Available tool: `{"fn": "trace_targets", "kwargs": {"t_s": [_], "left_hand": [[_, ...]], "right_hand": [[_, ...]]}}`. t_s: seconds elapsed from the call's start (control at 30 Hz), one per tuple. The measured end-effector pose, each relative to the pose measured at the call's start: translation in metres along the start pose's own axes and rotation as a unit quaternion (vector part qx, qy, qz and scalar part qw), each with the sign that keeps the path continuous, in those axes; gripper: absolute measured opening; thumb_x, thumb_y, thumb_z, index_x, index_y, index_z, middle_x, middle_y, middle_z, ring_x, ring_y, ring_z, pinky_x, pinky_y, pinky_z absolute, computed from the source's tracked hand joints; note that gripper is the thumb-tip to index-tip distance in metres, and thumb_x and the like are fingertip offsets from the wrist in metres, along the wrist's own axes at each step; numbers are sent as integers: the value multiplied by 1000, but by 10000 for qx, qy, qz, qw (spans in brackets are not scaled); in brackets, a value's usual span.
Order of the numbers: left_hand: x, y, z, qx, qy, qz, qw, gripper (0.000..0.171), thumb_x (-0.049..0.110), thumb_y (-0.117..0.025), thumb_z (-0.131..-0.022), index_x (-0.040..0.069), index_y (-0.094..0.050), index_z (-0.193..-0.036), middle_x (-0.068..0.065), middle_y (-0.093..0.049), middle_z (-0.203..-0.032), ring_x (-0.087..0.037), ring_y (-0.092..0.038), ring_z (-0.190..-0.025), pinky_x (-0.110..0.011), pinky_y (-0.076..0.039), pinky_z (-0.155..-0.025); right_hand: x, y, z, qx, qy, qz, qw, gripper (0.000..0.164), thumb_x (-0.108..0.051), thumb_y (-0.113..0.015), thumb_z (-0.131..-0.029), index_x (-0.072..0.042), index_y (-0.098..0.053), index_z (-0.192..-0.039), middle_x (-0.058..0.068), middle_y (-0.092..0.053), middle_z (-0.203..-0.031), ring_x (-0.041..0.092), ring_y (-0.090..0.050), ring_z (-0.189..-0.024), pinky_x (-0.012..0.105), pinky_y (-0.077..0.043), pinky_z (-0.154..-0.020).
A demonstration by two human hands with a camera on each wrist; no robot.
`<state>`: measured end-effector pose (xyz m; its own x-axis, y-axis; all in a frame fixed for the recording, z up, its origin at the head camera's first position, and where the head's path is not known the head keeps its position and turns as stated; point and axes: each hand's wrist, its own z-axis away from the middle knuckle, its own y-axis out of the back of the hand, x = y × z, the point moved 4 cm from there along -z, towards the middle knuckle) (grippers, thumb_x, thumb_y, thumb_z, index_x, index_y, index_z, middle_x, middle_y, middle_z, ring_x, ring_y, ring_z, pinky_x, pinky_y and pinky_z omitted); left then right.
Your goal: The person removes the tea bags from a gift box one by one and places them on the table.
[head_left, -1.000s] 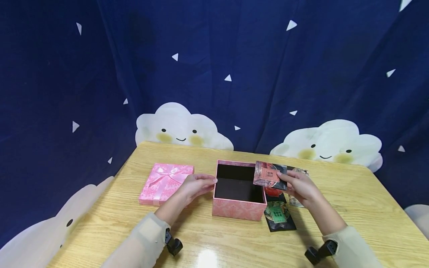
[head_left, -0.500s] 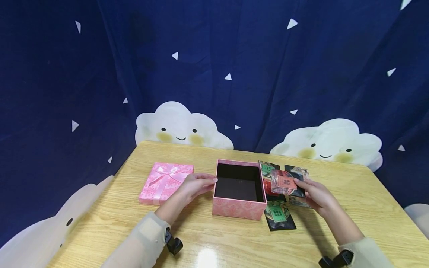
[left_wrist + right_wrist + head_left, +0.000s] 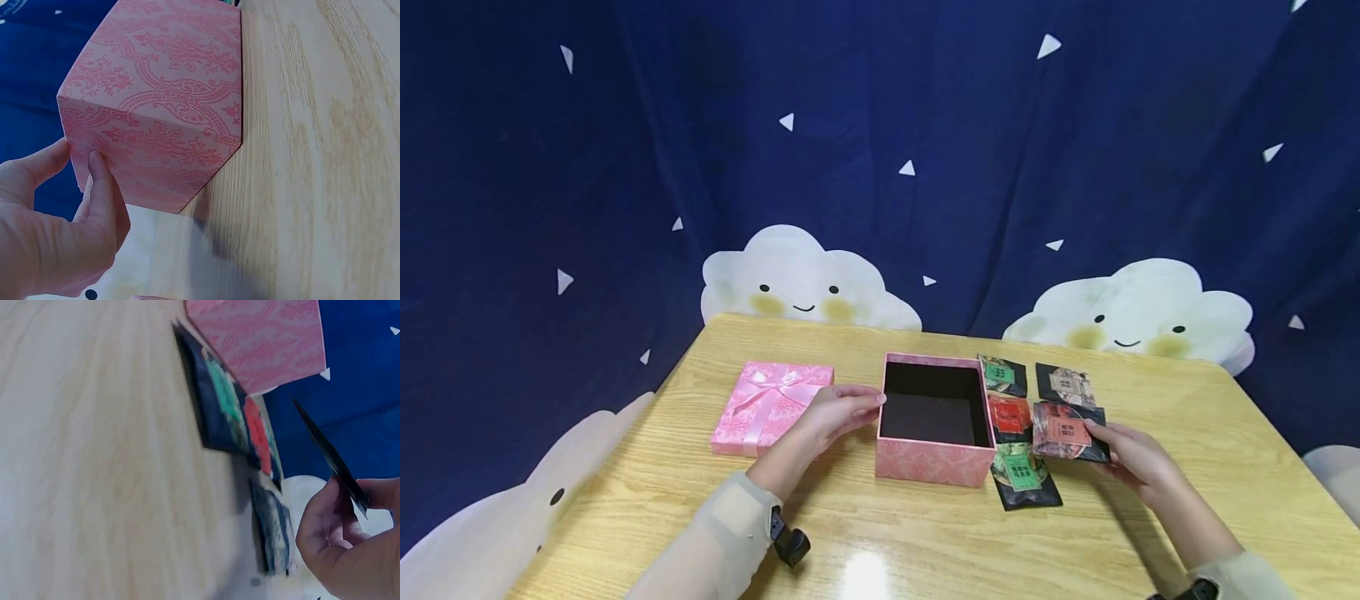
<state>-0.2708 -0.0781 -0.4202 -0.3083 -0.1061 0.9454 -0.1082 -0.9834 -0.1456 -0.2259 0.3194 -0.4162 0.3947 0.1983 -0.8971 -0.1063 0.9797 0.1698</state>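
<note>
My left hand point(image 3: 842, 410) pinches the rim on the left side of the open pink box point(image 3: 925, 460). In the left wrist view, fingertips press on the patterned outer wall point(image 3: 156, 144). The box's inside is dark and holds nothing visible. My right hand point(image 3: 1138, 458) grips a black sachet with a pinkish label point(image 3: 1070, 430) by its right edge, thumb on top and fingers beneath. Seen edge-on in the right wrist view, that thin sachet point(image 3: 331, 456) is raised off the table. Directly behind it lies a black sachet with a beige label point(image 3: 1066, 383).
A pink lid with a ribbon bow point(image 3: 767, 407) lies left of the box. Along the box's right side lie a green-label sachet point(image 3: 1003, 375), a red-label sachet point(image 3: 1010, 418) and another green-label sachet point(image 3: 1024, 475). A dark blue curtain point(image 3: 850, 125) hangs behind the wooden table point(image 3: 925, 533).
My right hand has carried the pinkish-label sachet from over the box's right edge rightward and toward me, uncovering the sachets beside the box. The left hand stays on the rim.
</note>
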Motion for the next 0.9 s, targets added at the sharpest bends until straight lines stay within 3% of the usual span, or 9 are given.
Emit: {"fn": "trace_targets", "kwargs": {"t_s": [0.13,0.3,0.53,0.7,0.83,0.9], "left_hand": [[0,-1,0,-6,-6,39,10000,26,3,-66,-87,-9,-62,-110,-1,-66,-87,-7,-65,-77,-31,-59,-91],[1,-1,-1,-38,-55,84,9999,28,2,-66,-87,-11,-61,-112,-1,-66,-85,-6,-64,-75,-33,-59,-93],[0,0,-1,-116,-94,124,9998,30,2,-65,-88,-13,-59,-113,0,-65,-83,-6,-63,-75,-39,-54,-101],[1,1,0,-89,-94,107,9999,30,2,-65,-88,-13,-59,-113,0,-65,-84,-6,-63,-75,-36,-56,-98],[2,1,1,-72,-108,80,9999,31,2,-65,-87,-13,-59,-113,0,-65,-84,-6,-64,-75,-35,-57,-95],[1,1,1,-63,-86,81,9999,30,2,-65,-87,-13,-59,-113,0,-65,-83,-6,-64,-75,-34,-58,-94]], "right_hand": [[9,11,2,99,-155,90,9998,48,-36,-46,-101,5,-43,-126,-13,-65,-78,-1,-63,-72,17,-59,-66],[23,25,5,153,-277,258,9992,54,-36,-44,-102,9,-40,-132,-12,-66,-78,0,-64,-70,17,-59,-63],[42,38,10,-52,-479,305,9984,39,-36,-42,-102,-1,-53,-114,-9,-65,-80,2,-62,-68,17,-56,-59],[50,39,13,-179,-558,290,9979,51,-37,-45,-101,7,-45,-127,-9,-67,-81,1,-62,-69,17,-56,-59],[51,35,16,-173,-416,745,9962,65,-34,-47,-101,18,-31,-137,-12,-66,-77,0,-63,-68,19,-58,-61],[51,34,18,-56,-371,1079,9935,57,-34,-50,-100,15,-42,-129,-14,-61,-70,-1,-59,-64,20,-57,-60]]}}
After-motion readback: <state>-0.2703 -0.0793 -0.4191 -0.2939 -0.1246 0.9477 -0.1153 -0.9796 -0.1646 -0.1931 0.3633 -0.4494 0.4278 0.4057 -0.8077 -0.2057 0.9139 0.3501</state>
